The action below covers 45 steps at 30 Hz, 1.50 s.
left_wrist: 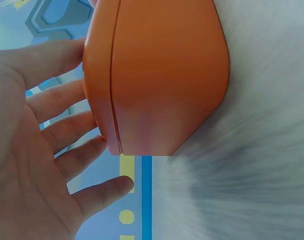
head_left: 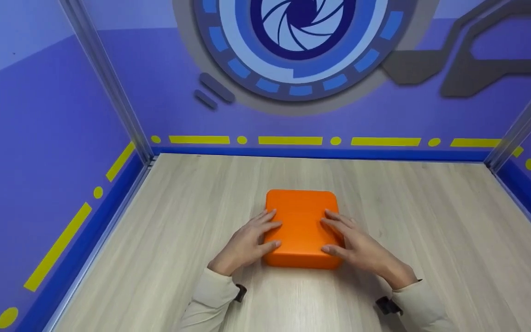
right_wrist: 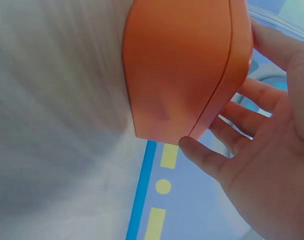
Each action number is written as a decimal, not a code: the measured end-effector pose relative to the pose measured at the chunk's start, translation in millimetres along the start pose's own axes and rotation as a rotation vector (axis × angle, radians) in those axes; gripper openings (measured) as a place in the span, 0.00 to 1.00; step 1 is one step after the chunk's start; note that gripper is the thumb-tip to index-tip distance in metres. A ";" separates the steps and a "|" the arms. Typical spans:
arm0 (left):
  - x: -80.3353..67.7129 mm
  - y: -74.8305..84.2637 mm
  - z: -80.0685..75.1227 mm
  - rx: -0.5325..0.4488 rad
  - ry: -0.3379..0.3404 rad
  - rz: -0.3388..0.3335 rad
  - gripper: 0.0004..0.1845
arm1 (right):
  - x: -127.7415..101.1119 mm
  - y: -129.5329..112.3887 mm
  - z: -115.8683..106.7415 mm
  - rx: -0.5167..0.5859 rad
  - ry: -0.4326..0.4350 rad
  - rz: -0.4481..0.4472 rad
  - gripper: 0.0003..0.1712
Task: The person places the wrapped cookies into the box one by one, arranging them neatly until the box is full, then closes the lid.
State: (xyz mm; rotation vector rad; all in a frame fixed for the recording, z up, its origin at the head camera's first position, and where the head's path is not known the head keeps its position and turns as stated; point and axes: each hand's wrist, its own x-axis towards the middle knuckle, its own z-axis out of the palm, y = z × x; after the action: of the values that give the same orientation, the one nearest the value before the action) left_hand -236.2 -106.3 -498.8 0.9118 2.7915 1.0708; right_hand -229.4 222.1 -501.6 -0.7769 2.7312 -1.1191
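An orange box (head_left: 301, 221) with rounded corners lies on the wooden table, its smooth lid facing up. My left hand (head_left: 249, 240) rests its spread fingertips on the lid's left edge, and my right hand (head_left: 360, 244) touches the opposite edge in the same way. In the left wrist view, a thin seam runs between the lid and the deeper body of the box (left_wrist: 167, 70); the fingers of the left hand (left_wrist: 31, 130) are nearly straight. The right wrist view shows the fingers of the right hand (right_wrist: 272, 145) stretched along the lid side of the box (right_wrist: 177, 65). The box's inside is hidden.
The light wood tabletop (head_left: 182, 207) extends around the box. Blue-purple printed panels with yellow dashes, including the back wall (head_left: 293, 124), enclose it at the back, left and right. Metal posts (head_left: 113, 87) stand at the back corners.
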 end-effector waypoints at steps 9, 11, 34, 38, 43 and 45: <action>-2.4 -4.1 0.8 -0.051 0.023 0.023 0.28 | -1.3 4.0 3.0 0.019 0.019 -0.034 0.42; -3.6 -4.9 1.6 -0.066 0.028 0.021 0.28 | -1.7 5.2 4.1 0.028 0.020 -0.042 0.42; -8.6 -17.3 7.9 -0.157 0.046 -0.001 0.28 | -0.3 9.6 8.4 0.095 0.009 -0.025 0.39; -7.3 -18.3 7.2 -0.149 0.052 0.015 0.28 | -0.3 9.8 7.8 0.086 0.009 -0.032 0.40; -1.4 -18.3 2.8 -0.094 0.006 0.030 0.31 | 1.3 10.2 1.8 0.037 -0.011 -0.033 0.43; 3.8 -18.4 -0.9 -0.076 -0.031 0.017 0.35 | 5.5 10.2 -1.9 -0.009 -0.018 -0.013 0.46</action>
State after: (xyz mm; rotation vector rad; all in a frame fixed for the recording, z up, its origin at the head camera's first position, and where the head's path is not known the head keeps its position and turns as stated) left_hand -249.0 -115.8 -508.8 0.9375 2.7027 1.1452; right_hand -239.0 226.8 -506.6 -0.8034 2.7221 -1.0979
